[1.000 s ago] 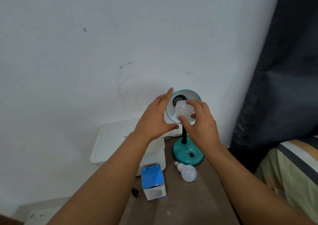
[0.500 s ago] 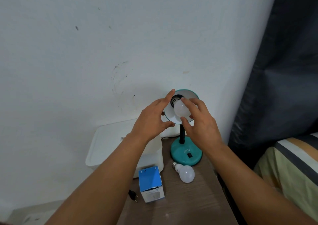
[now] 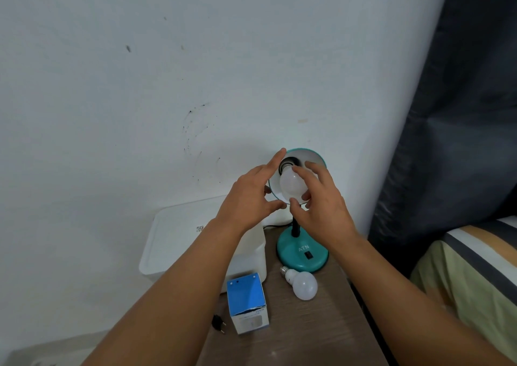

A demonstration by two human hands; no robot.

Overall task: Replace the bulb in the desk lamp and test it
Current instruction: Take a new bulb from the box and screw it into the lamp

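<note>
We are threading the frosted white globe bulb (image 3: 291, 187) into the black socket inside the teal metal shade (image 3: 310, 157) of the small gooseneck desk lamp, which stands at the far edge of the brown wood-grain desk (image 3: 316, 335) against the wall. Our right hand (image 3: 321, 206) pinches the globe between thumb below and fingertips above; our left hand (image 3: 251, 195) lies spread against the shade's left rim, fingers straight, steadying it.

To do this well, we judge the bulb must stay in line with the socket so the metal thread bites cleanly rather than crossing. We should turn with light fingertip pressure, regrip after each short twist, and stop as soon as it seats. The left hand ought to brace the shade firmly, since the flexible neck would otherwise give under the twist.

A second white bulb (image 3: 303, 284) lies on the desk just in front of the lamp's round teal base (image 3: 296, 256), near the blue and white cardboard box (image 3: 247, 307). The black plug (image 3: 218, 323) lies loose by the box, so it needs plugging in before testing.
</note>
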